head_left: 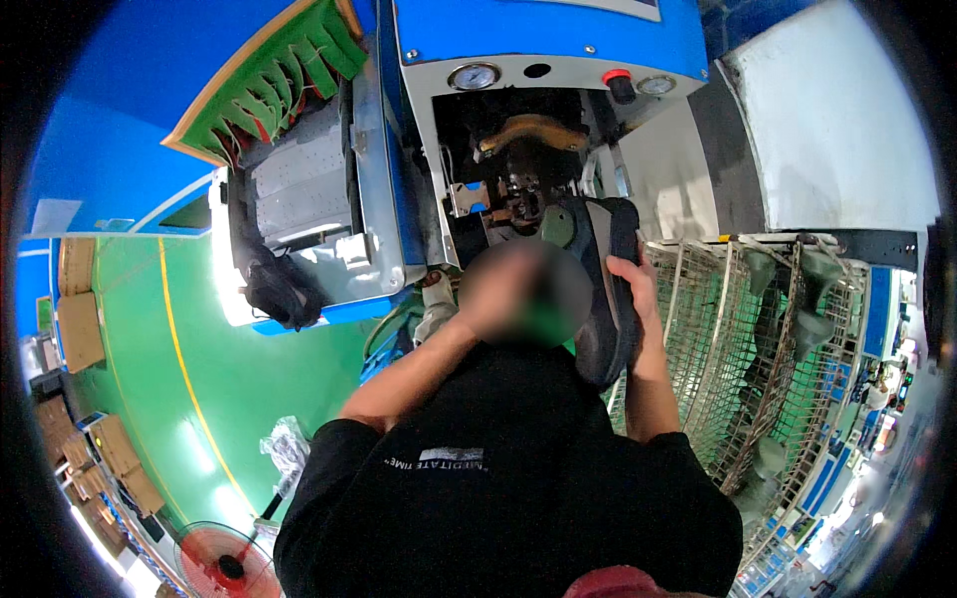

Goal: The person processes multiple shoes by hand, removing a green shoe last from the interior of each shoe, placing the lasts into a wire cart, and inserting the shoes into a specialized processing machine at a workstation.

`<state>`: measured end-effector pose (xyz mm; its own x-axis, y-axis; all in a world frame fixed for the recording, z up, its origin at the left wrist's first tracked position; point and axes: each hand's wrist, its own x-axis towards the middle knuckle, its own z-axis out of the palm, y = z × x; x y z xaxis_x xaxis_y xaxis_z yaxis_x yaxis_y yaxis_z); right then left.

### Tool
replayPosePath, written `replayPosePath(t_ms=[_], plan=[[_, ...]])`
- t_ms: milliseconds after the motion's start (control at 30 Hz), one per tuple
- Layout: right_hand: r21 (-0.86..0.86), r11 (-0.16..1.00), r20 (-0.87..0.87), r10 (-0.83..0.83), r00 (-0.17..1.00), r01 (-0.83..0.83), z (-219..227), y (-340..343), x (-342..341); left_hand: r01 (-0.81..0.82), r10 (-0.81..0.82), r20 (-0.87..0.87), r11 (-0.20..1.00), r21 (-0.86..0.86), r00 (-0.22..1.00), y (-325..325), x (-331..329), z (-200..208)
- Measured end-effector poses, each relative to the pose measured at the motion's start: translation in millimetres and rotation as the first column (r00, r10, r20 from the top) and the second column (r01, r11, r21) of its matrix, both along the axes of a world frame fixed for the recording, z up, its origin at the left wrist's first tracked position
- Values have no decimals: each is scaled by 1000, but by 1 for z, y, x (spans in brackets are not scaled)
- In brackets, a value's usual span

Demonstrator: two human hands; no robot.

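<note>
Steadying a dark shoe (601,334) at the blue-and-white machine (538,40) — just right of centre in the frame — seems to be the step in hand. The right hand (638,284) grips the shoe's right side, thumb laid across it, other fingers partly hidden. The left hand (498,299), near centre, is blurred — I cannot tell how its fingers stand. The next move probably calls for a firm hold and careful alignment.

You have a dark grey-and-black shoe (606,319) held lengthwise away from you, its right edge in your right hand (640,289).
</note>
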<state>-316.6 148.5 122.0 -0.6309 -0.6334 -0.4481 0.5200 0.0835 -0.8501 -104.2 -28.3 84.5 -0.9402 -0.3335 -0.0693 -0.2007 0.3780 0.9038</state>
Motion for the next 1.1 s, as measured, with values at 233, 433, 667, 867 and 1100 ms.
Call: replayPosePath(t_ms=[233,433,667,867,1100], plan=[[241,969,-545,186,818,-60,45,-79,-11,-68,24,-161,960,-271,987,30,-6,-81],[537,842,-759,458,462,47,58,-128,-10,-150,327,-340,878,455,882,37,-46,-153],[829,535,-558,802,210,162,42,-171,29,-71,300,-42,356,932,953,17,-50,-160],[833,516,-551,751,363,196,57,-173,42,-349,267,457,-367,862,848,-20,-41,-112],[695,689,-712,618,333,206,49,-171,38,-368,111,383,-135,920,917,-51,21,-113]])
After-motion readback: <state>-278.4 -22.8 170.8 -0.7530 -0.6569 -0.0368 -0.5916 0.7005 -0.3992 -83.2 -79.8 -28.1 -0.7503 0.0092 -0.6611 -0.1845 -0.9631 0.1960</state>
